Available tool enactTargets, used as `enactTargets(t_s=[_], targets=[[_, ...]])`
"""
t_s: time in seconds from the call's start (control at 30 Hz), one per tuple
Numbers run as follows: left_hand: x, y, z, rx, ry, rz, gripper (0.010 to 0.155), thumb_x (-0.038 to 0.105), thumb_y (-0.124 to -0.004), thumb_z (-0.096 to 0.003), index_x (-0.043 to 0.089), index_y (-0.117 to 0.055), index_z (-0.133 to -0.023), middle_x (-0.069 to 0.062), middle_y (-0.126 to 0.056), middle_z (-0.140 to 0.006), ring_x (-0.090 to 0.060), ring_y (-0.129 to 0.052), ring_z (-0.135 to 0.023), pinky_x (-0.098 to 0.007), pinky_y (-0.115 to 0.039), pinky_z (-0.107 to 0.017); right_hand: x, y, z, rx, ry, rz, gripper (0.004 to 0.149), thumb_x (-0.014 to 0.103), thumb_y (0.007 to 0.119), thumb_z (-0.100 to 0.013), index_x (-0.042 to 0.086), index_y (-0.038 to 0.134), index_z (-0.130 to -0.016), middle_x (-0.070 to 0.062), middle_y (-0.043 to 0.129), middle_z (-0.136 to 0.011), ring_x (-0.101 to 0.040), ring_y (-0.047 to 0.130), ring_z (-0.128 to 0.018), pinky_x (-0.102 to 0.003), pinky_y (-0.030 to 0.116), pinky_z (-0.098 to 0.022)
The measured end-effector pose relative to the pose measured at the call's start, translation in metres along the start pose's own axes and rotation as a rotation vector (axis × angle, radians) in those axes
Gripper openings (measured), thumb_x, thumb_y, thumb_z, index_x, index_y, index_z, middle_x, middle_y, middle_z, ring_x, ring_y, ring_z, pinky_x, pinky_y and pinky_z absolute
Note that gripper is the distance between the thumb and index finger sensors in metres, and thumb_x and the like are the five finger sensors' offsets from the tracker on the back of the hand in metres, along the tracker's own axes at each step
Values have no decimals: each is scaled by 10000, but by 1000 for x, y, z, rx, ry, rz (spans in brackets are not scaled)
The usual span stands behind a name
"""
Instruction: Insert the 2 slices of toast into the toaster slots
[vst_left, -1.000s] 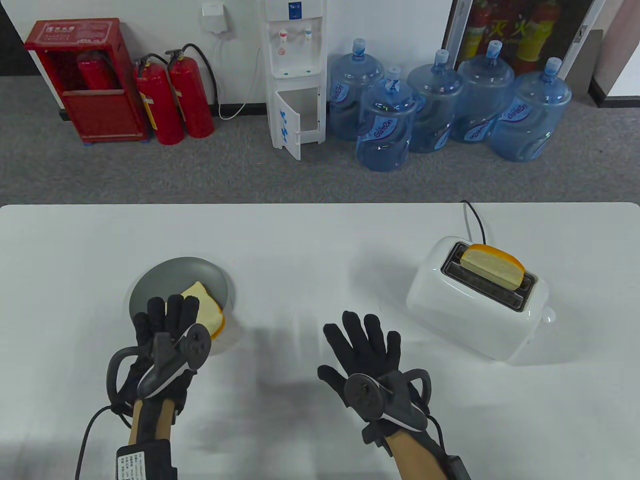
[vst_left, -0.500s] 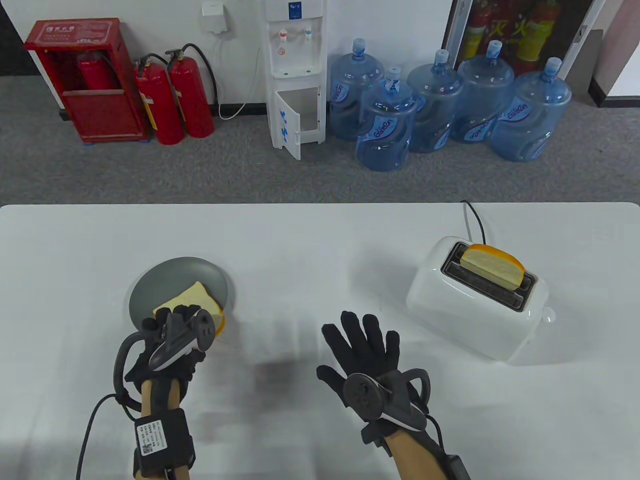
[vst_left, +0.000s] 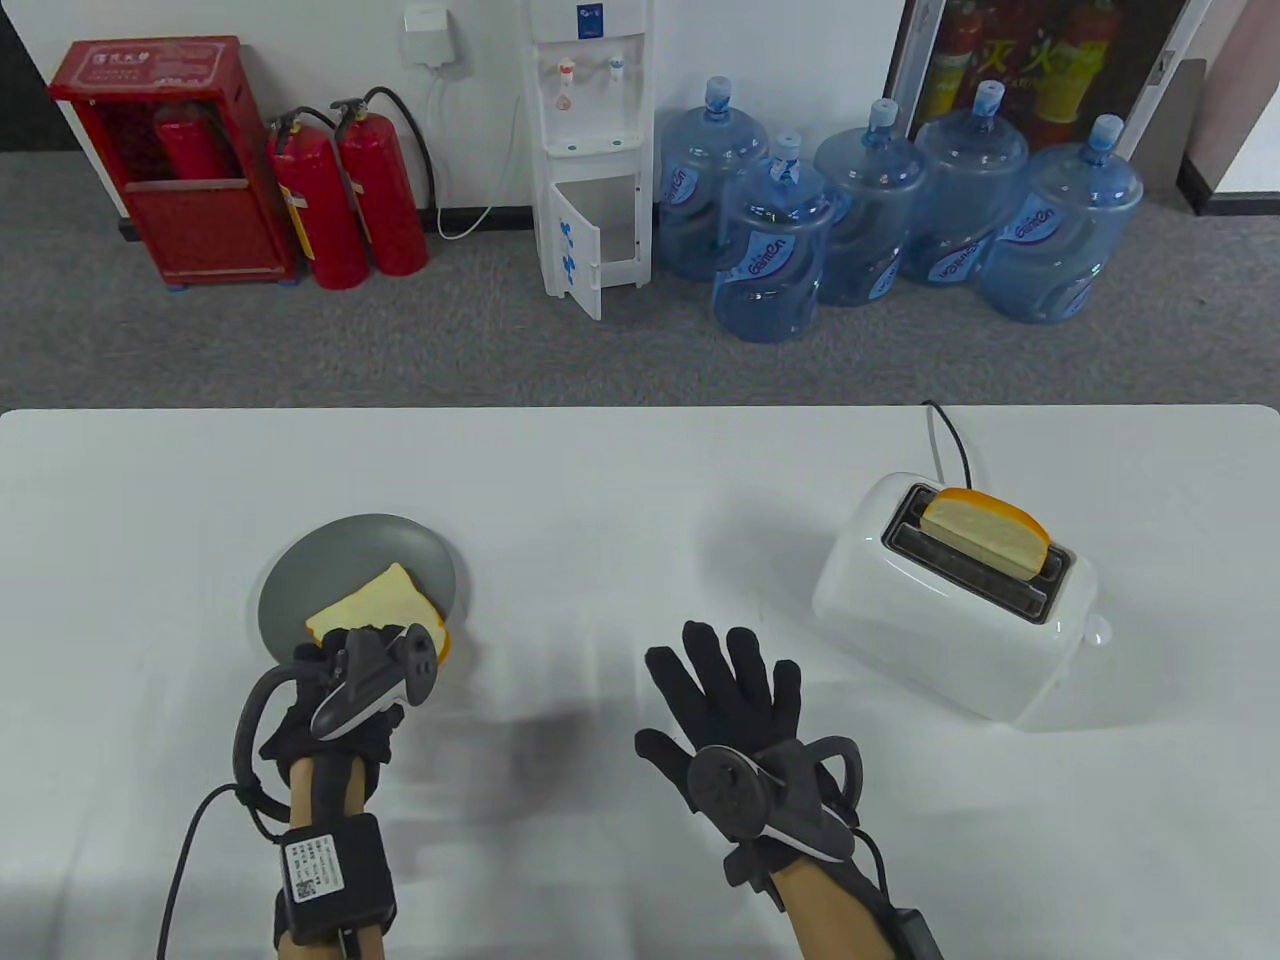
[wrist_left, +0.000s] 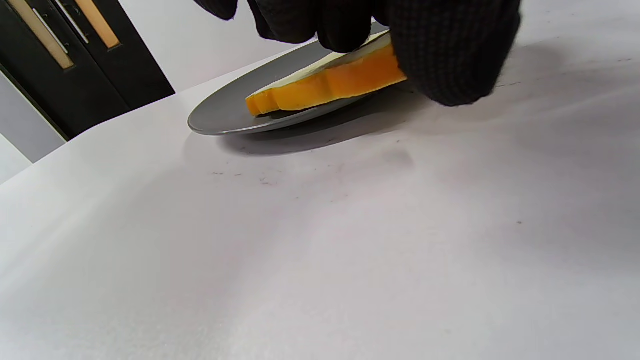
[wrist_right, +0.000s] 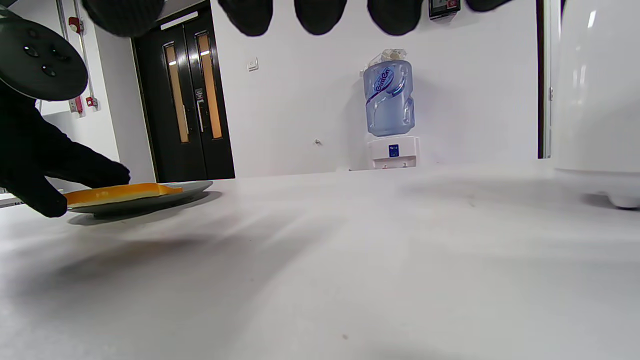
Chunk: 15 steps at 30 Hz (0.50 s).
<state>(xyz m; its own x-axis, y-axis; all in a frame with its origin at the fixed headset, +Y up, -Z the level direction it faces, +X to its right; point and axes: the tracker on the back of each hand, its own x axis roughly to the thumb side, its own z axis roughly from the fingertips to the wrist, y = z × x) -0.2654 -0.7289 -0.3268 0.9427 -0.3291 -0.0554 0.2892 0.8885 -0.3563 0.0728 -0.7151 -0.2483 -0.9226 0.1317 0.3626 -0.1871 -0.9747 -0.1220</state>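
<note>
One toast slice (vst_left: 985, 535) stands upright in the far slot of the white toaster (vst_left: 930, 620); the near slot is empty. A second slice (vst_left: 378, 603) lies on the grey plate (vst_left: 320, 560). My left hand (vst_left: 345, 645) is at the plate's near rim. In the left wrist view my left hand (wrist_left: 370, 45) pinches the near edge of the slice (wrist_left: 320, 90), fingers on top and thumb at its side, over the plate (wrist_left: 225, 117). My right hand (vst_left: 725, 680) lies spread on the table between plate and toaster, holding nothing.
The toaster's black cord (vst_left: 950, 440) runs off the table's far edge. The right wrist view shows the toaster wall (wrist_right: 595, 100) at the right and the plate (wrist_right: 150, 199) at the left, with bare white table (vst_left: 620, 520) between them.
My left hand's fingers, laid flat over the slice a second ago, have curled down and taken its near edge. The right hand and the toaster have not moved.
</note>
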Motion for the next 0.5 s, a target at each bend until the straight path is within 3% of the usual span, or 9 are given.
enactTargets(t_s=[0.5], targets=[[-4, -2, -3, 20, -22, 68, 613, 360, -730, -546, 388, -486, -1108, 98, -587, -1178, -167, -677, -1136, -394, -558, -835, 0, 0, 0, -9, -3, 3, 734, 671, 485, -666, 308, 301, -1277, -114, 221, -1347, -500, 319, -1188, -764, 338, -759]])
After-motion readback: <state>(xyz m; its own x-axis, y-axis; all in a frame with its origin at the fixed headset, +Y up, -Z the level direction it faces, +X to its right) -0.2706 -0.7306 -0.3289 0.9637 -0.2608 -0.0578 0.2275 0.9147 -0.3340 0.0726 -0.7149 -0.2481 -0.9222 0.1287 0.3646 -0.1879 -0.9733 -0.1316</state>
